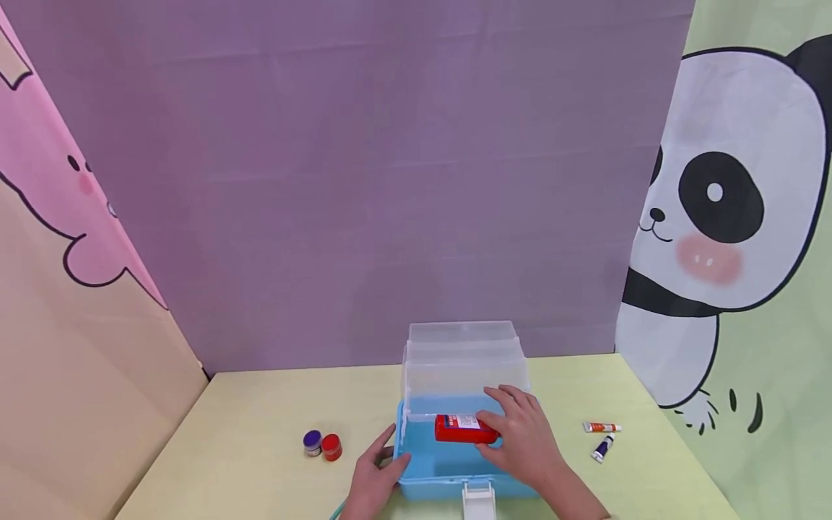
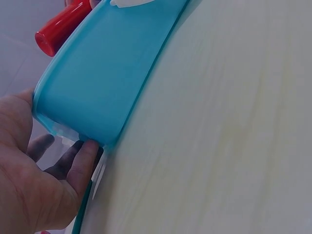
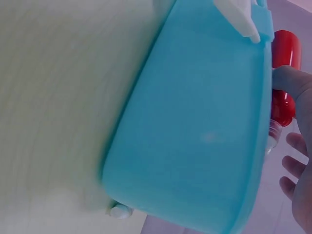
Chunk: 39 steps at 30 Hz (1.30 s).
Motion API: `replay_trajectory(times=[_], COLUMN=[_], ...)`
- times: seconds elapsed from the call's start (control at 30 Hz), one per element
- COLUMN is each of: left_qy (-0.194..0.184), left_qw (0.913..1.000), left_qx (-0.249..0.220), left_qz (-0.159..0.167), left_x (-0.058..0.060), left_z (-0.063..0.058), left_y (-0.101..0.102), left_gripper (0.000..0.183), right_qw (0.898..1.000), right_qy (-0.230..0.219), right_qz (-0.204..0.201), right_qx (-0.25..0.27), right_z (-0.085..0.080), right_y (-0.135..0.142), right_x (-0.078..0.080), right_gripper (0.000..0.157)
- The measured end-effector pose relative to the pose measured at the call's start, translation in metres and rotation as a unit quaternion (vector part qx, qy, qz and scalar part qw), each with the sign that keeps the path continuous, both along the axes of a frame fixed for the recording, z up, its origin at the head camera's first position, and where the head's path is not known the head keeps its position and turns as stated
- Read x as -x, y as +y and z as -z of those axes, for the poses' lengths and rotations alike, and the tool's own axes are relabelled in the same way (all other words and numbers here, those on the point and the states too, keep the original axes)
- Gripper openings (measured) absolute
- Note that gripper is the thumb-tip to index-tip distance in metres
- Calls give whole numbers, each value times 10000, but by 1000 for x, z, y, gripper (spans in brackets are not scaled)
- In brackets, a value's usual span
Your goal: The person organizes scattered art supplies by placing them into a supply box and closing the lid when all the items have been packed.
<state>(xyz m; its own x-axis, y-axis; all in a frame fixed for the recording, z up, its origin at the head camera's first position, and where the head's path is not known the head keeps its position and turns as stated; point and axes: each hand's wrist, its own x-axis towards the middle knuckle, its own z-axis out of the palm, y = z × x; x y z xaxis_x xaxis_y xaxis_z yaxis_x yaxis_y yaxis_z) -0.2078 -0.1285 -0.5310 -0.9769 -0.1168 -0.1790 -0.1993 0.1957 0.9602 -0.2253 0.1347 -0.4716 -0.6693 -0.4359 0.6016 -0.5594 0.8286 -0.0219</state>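
A light-blue plastic box [image 1: 429, 490] stands on the table, its translucent lid [image 1: 468, 354] raised at the back and a white latch [image 1: 479, 502] hanging at the front. My left hand [image 1: 373, 473] grips the box's left side, thumb at the rim and fingers against the outer wall. Over the box opening, my right hand [image 1: 526, 440] holds a red bottle [image 1: 455, 434] with a white label, lying sideways. In the right wrist view the thumb crosses the bottle [image 3: 285, 46] just beyond the box rim, while other fingers extend away from it.
Left of the box are a purple-lidded jar [image 1: 313, 443] and a red jar [image 1: 331, 448]. To its right lie an orange paint tube [image 1: 602, 427] and a purple paint tube [image 1: 603, 448]. A purple curtain [image 1: 390, 217] hangs behind the table.
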Motion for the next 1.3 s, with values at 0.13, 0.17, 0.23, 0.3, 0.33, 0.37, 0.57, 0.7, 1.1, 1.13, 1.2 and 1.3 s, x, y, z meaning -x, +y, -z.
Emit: replay_trajectory(times=[0.13, 0.17, 0.23, 0.3, 0.33, 0.37, 0.57, 0.7, 1.1, 1.13, 1.2, 1.3], left_qy=[84, 101, 108, 83, 66, 53, 112, 127, 149, 144, 136, 129], left_qw=[9999, 9999, 9999, 9999, 10000, 10000, 9999, 9999, 9998, 9999, 9999, 9999], left_qx=[-7, -7, -13, -7, -5, -7, -26, 13, -58, -59, -46, -40], left_qz=[61, 72, 81, 58, 47, 37, 41, 68, 76, 74, 82, 96], left_x=[0, 0, 0, -1, -1, -1, -1, -2, -2, -3, -3, -3], left_z=[-2, -3, -3, -2, -1, -1, -1, -3, -2, -2, -3, -5], left_y=[0, 0, -1, -1, -1, -1, -1, 0, 1, 1, 1, 2], left_gripper=[74, 74, 74, 74, 74, 74, 72, 70, 70, 70, 70, 69], right_qw=[9999, 9999, 10000, 10000, 9999, 9999, 9998, 9995, 9952, 9951, 9950, 9950], right_qy=[92, 89, 57, 19, 2, -2, -67, -180, -326, -338, -341, -382], right_qz=[-58, -62, -61, -58, -59, -67, -176, -249, -495, -502, -508, -471], right_qx=[-16, -23, -40, -74, -93, -110, -104, -97, -784, -785, -790, -796], right_z=[2, 3, 4, 5, 6, 7, 8, 9, 2, 2, 2, 2], right_y=[0, 0, -1, -1, -2, -2, -4, -6, -6, -6, -6, -6], right_x=[2, 3, 3, 3, 3, 3, 3, 3, 12, 13, 13, 13], right_gripper=[52, 52, 53, 54, 55, 55, 54, 53, 52, 52, 53, 55])
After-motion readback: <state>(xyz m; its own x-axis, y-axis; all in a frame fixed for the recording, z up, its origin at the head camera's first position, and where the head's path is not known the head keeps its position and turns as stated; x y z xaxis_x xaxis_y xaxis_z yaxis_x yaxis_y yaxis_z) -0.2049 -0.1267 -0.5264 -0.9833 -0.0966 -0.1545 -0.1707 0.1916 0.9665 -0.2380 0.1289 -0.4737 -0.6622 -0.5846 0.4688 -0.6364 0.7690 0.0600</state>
